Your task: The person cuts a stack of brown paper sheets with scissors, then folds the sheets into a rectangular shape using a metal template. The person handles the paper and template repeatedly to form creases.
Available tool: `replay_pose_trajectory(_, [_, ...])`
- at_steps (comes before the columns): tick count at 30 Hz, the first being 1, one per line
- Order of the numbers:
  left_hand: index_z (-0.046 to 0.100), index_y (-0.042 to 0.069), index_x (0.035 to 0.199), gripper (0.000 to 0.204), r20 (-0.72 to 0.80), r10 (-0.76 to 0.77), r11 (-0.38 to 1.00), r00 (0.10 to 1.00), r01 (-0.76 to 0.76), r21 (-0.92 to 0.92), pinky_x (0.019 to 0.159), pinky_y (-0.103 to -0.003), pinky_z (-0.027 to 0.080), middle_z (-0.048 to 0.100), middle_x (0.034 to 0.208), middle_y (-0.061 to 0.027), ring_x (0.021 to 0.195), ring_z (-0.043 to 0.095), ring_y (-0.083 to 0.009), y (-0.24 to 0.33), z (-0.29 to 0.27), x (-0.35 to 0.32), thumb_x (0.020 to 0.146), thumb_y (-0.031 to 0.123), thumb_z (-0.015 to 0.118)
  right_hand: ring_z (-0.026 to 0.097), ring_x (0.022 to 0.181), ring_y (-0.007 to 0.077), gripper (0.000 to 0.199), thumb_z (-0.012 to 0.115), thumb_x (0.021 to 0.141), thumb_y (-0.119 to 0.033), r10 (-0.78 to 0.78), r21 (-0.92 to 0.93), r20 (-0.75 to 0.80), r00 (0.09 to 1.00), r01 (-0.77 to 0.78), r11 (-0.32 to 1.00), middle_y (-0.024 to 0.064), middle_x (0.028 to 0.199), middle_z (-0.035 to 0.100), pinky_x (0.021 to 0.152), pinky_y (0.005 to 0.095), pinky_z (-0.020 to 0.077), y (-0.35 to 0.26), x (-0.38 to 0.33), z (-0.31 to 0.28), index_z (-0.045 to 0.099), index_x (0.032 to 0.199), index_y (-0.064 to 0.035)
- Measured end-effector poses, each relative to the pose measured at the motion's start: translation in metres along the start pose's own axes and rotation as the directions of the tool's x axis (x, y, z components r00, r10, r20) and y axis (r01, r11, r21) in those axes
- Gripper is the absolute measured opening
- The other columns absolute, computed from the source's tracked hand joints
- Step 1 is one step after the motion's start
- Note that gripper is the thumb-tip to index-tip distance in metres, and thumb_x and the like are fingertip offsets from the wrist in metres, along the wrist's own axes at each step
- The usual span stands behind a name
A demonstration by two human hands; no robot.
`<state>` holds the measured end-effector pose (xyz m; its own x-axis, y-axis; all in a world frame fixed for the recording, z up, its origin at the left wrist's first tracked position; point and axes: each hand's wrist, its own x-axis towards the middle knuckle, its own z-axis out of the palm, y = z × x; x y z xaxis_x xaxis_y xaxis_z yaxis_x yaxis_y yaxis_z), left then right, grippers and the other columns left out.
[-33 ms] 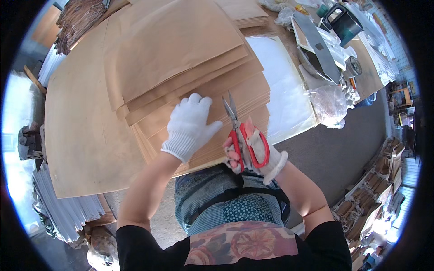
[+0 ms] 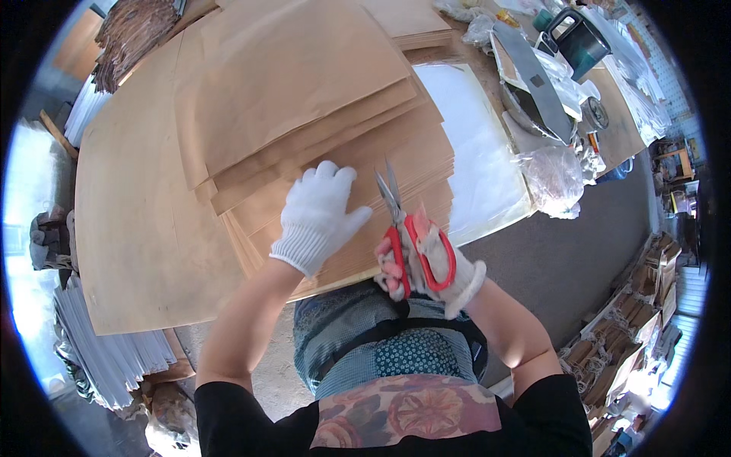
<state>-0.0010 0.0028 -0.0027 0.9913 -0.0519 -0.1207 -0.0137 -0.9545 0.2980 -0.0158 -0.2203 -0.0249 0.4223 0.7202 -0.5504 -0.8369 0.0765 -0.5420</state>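
Note:
My left hand (image 2: 318,217), in a white knit glove, lies flat on a layered stack of brown kraft paper (image 2: 304,84), fingers spread and pointing away from me. In my right hand (image 2: 434,266) I grip red-handled scissors (image 2: 396,221); their metal blades are slightly parted and point away over the paper. The right glove is worn, with bare fingertips showing through the handle loops. The upper sheets sit stepped back from the near layers, whose edges fan out below the left hand. Nothing shows between the blades.
The stack rests on a pale wooden table (image 2: 137,213). White sheets (image 2: 480,145) lie right of it. Farther right are a clear plastic bag (image 2: 554,179), a dark jug (image 2: 576,42) and a long grey flat piece (image 2: 533,76). Folded brown paper bundles (image 2: 620,335) stand at lower right.
Almost nothing differs. My right hand and the scissors have shifted very slightly; the left hand keeps its place on the paper.

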Motion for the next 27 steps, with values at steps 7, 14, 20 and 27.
replay_pose_trajectory(7, [0.066,0.009,0.121,0.047,-0.058,-0.006,1.000,0.998,0.006,0.005,0.097,-0.049,0.053,0.064,0.117,-0.0153,0.113,0.063,-0.0374,0.010,0.001,0.004,0.084,0.036,0.079,0.064,0.065,0.0240,0.096,0.039,0.091,-0.090,0.084,0.077,-0.039,0.996,-0.081,0.994,0.0087,0.074,0.060,0.060,0.0351,0.0552,-0.001,-0.002,-0.008,0.058,0.110,0.0019])
replay_pose_trajectory(14, [0.066,0.011,0.116,0.030,-0.115,-0.017,1.000,0.993,0.019,0.018,0.090,-0.049,0.056,0.065,0.112,-0.0139,0.107,0.066,-0.0371,-0.001,0.010,0.005,0.089,0.025,0.073,0.063,0.063,0.0180,0.074,0.044,0.101,-0.075,0.088,-0.228,-0.170,0.981,-0.126,0.965,0.0025,0.070,0.060,0.058,0.0308,0.0526,0.001,-0.037,-0.017,0.059,0.109,-0.0037])
replay_pose_trajectory(20, [0.067,0.009,0.116,0.029,-0.091,0.071,0.994,0.993,-0.078,-0.082,0.088,-0.045,0.056,0.065,0.108,-0.0130,0.102,0.067,-0.0344,-0.014,0.002,0.003,0.091,0.024,0.071,0.057,0.050,0.0156,0.054,0.054,0.105,-0.060,-0.107,-0.321,-0.347,0.932,-0.011,0.947,0.0014,0.061,0.055,0.047,0.0304,0.0481,-0.034,-0.019,-0.078,0.059,0.099,-0.0068])
replay_pose_trajectory(27, [0.067,0.006,0.122,0.040,0.156,0.210,0.892,0.965,-0.124,-0.434,0.097,-0.045,0.053,0.069,0.119,-0.0180,0.112,0.066,-0.0374,-0.054,-0.013,0.028,0.092,0.032,0.067,0.064,0.059,0.0160,0.053,0.051,0.108,-0.055,0.169,-0.153,-0.072,0.983,-0.178,0.972,0.0020,0.065,0.059,0.055,0.0264,0.0514,0.044,0.003,-0.004,0.059,0.109,-0.0027])
